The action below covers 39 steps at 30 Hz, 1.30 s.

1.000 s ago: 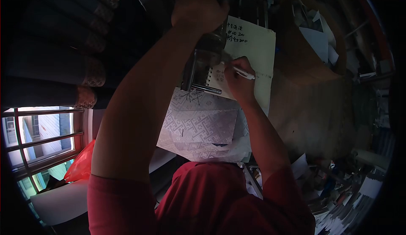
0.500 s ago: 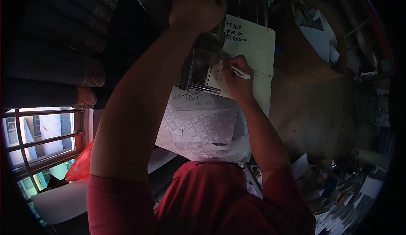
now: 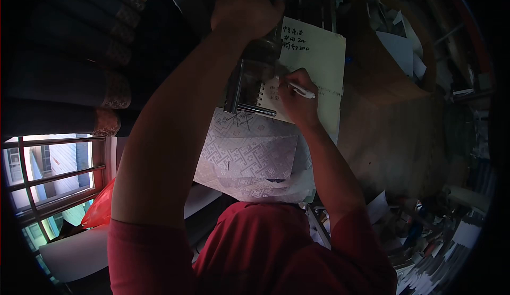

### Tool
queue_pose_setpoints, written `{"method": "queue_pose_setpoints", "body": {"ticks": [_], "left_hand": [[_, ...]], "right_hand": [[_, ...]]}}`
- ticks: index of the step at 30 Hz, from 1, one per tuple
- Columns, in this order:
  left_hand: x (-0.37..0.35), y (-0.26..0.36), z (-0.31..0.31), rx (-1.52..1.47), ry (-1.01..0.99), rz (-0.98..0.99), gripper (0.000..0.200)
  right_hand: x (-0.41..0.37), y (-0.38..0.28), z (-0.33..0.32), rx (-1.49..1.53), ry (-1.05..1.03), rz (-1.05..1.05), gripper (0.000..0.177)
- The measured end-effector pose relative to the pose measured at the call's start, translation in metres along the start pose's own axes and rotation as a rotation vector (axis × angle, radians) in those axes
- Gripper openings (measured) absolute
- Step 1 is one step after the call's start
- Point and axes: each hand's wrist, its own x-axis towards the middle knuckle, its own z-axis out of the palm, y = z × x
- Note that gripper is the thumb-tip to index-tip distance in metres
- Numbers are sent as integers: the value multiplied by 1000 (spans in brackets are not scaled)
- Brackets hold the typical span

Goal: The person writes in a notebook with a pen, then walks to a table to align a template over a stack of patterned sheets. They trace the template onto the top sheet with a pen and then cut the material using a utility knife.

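My right hand point(image 3: 300, 98) is closed round a white pen point(image 3: 304, 90), its side resting on the paper of a spiral notebook point(image 3: 269, 98). Behind and right of it lies a larger pale sheet point(image 3: 317, 56) with dark handwriting near its top. My left hand point(image 3: 248, 5) lies over a dark object point(image 3: 263, 50) at the top, fingers spread; what that object is stays too dark to tell. Below the notebook, silvery patterned paper point(image 3: 249, 154) with dark marks on it lies flat.
A brown container point(image 3: 427, 77) with white papers stands at the upper right. Papers and clutter point(image 3: 435, 258) fill the lower right. At left are a barred window point(image 3: 53, 167), a red bag point(image 3: 101, 207) and a dark curtain point(image 3: 64, 93).
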Motion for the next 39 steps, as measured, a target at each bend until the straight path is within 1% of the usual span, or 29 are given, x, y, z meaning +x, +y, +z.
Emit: {"method": "queue_pose_setpoints", "body": {"ticks": [1, 5, 7, 11, 13, 17, 20, 22, 25, 31, 35, 37, 39], "left_hand": [[0, 1, -1, -18, -34, -16, 58], [1, -2, 2, -16, -15, 10, 58], [0, -2, 1, -12, 5, 15, 58], [0, 2, -2, -36, -36, -32, 58], [-1, 2, -2, -16, -18, -20, 58], [-2, 3, -1, 13, -8, -23, 59], [0, 0, 0, -17, -52, -36, 59], [1, -3, 3, 15, -7, 7, 60], [0, -1, 2, 29, -4, -6, 60], [0, 1, -2, -3, -45, -17, 60], [0, 0, -1, 1, -6, -5, 59], [1, 2, -3, -27, -74, -31, 59], [-1, 5, -6, -23, -75, -37, 59]], "right_hand": [[0, 0, 0, 5, -3, 5, 14], [0, -2, 0, 0, 13, -16, 15], [1, -4, 0, 0, 120, -3, 20], [2, -5, 0, 3, 102, -29, 20], [1, -6, -2, -29, 45, 27, 15], [1, -4, 0, -26, 49, 14, 15], [1, -6, 0, -28, 54, -16, 15], [1, -7, -1, -19, 61, -8, 16], [1, -4, 1, -12, 75, -16, 20], [0, -5, -1, -16, 52, -10, 16], [0, -2, 1, -19, 54, -15, 15], [1, -1, 2, 2, 75, -31, 23], [0, -1, 1, -12, 67, -29, 23]]}}
